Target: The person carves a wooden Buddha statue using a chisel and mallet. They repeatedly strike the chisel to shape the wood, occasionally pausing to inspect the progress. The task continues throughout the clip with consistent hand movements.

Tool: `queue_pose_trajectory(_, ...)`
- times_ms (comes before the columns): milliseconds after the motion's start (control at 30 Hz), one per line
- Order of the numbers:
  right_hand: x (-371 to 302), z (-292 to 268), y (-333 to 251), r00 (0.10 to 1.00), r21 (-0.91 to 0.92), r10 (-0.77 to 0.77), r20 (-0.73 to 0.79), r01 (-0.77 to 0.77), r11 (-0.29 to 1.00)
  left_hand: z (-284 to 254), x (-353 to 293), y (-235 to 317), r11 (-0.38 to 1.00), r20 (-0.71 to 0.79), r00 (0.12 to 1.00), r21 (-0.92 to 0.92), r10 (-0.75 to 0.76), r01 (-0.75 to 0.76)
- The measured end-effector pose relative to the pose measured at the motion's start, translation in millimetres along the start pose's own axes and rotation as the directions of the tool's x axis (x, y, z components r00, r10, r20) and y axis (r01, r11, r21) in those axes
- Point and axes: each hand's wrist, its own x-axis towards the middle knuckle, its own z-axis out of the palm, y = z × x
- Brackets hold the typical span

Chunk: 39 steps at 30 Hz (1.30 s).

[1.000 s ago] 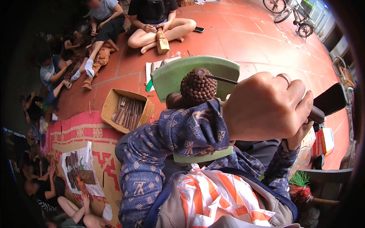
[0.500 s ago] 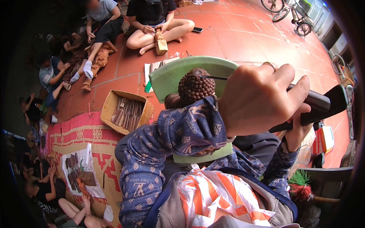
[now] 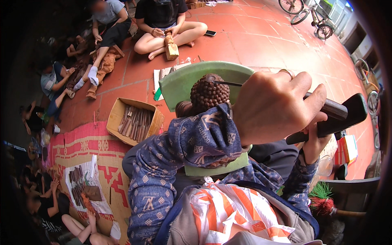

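My left hand (image 3: 273,108) reaches across from the left, its fingers closed round the dark wooden handle of a chisel (image 3: 337,109). The chisel's thin metal shaft runs left, its tip at the top of a brown wooden carving (image 3: 209,94) with a knobbly, curl-covered head. The carving leans in a green basin (image 3: 175,87); my sleeve hides its lower part. Behind the chisel handle, my right hand (image 3: 316,143) grips a dark, flat, mallet-like block (image 3: 349,116), whose wide end is beside the handle's butt. My left hand partly hides the right fingers.
A cardboard box (image 3: 153,126) of wooden-handled tools stands left of the basin. More tools lie on white paper (image 3: 92,163) on a patterned mat (image 3: 112,157). Several people sit on the tiled floor, one with a carving (image 3: 170,50). A green-and-red brush (image 3: 322,200) lies lower right.
The dark block and my right hand have shifted slightly left and down, with the chisel handle a little lower too. The chisel's tip stays at the carving's top.
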Motion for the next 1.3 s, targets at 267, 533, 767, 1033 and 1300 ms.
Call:
queue_pose_trajectory(267, 8, -6, -8, 0.998, -0.102, -0.062, -0.011, 0.06, 0.993, -2, 1, -1, 0.999, -0.081, 0.997, 0.039, 0.002, 0.002)
queue_pose_trajectory(533, 32, -10, -30, 0.995, -0.082, -0.103, 0.01, 0.103, 0.991, 7, 3, -7, 0.999, -0.21, 0.978, 0.037, 0.011, -0.003)
queue_pose_trajectory(767, 36, -12, -40, 0.997, -0.342, -0.036, 0.071, 0.058, 0.938, 5, 5, -8, 0.998, -0.224, 0.974, 0.056, -0.015, 0.028)
queue_pose_trajectory(1033, 53, -11, -57, 0.993, -0.247, -0.075, 0.092, 0.096, 0.964, 0, 11, -8, 0.997, -0.298, 0.954, 0.051, -0.045, 0.063)
queue_pose_trajectory(1300, 72, -17, -75, 0.98, -0.329, -0.071, 0.184, 0.129, 0.935, 0, 13, -12, 0.997, -0.355, 0.934, 0.047, -0.044, 0.065)
